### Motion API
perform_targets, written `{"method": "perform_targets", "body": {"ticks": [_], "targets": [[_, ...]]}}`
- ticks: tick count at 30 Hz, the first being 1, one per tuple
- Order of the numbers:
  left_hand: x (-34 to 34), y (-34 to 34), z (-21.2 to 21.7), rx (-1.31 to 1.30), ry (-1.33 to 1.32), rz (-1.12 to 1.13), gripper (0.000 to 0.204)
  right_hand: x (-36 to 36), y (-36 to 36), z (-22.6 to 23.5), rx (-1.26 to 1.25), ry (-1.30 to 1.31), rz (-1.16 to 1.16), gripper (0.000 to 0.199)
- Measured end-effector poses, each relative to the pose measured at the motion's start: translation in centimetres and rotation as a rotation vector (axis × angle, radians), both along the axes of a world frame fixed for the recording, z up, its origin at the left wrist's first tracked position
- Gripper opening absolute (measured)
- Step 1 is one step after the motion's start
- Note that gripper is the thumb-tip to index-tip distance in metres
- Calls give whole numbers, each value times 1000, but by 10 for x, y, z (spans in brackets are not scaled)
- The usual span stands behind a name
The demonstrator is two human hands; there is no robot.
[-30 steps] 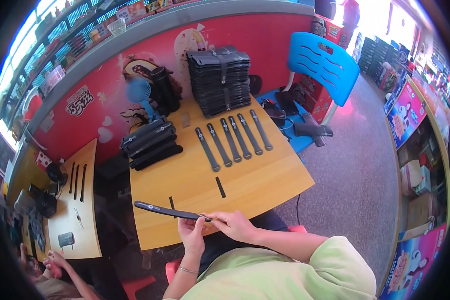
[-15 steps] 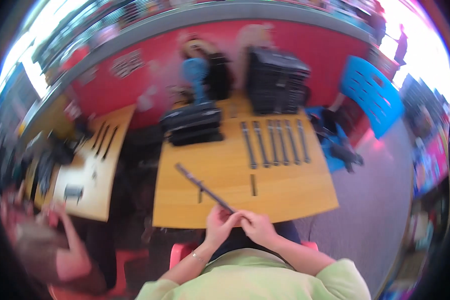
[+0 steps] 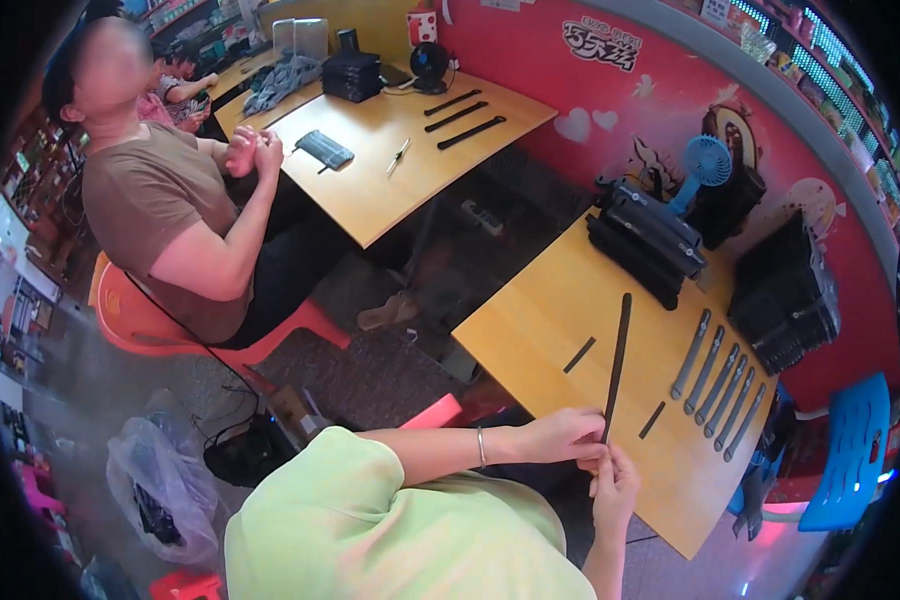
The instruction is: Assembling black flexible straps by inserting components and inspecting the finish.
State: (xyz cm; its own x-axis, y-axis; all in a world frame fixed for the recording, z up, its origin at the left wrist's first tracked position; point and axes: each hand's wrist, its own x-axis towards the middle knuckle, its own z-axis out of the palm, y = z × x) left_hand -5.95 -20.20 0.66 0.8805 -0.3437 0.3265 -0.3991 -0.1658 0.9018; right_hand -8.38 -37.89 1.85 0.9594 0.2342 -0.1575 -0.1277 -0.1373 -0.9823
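A long dark strap point(image 3: 621, 350) rises from my fingers over the near part of the wooden table point(image 3: 515, 325). My left hand point(image 3: 567, 436) is closed on its lower end, a bracelet at the wrist. Right beside it, my right hand point(image 3: 615, 488) pinches the same end; the fingertips of both hands meet there and hide the very tip. Two short dark strips point(image 3: 579, 355) lie on the tabletop either side of the strap. Toward the right edge several finished-looking dark straps point(image 3: 712, 370) are laid out side by side.
Black cases point(image 3: 645, 240) are stacked at the table's back, with a blue fan point(image 3: 707, 160) and a black stack point(image 3: 788, 290) beside them. A blue chair point(image 3: 852, 450) stands right. Leftward, a co-worker point(image 3: 175, 200) sits on a red chair point(image 3: 125, 310) at another table point(image 3: 370, 205).
My view has swung left, so the co-worker and their table show more fully. Both hands still hold the strap's end, and the strap now points more steeply away from me.
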Motion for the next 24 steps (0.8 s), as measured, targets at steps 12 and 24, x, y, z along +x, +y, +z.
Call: {"method": "perform_targets", "body": {"ticks": [12, 24], "targets": [[-3, -14, -5, -20, -21, 32, 22, -4, 1, 1, -18, -61, -53, 28], [-5, -16, 11, -11, -62, 18, 14, -4, -5, 20, -130, -187, -91, 24]]}}
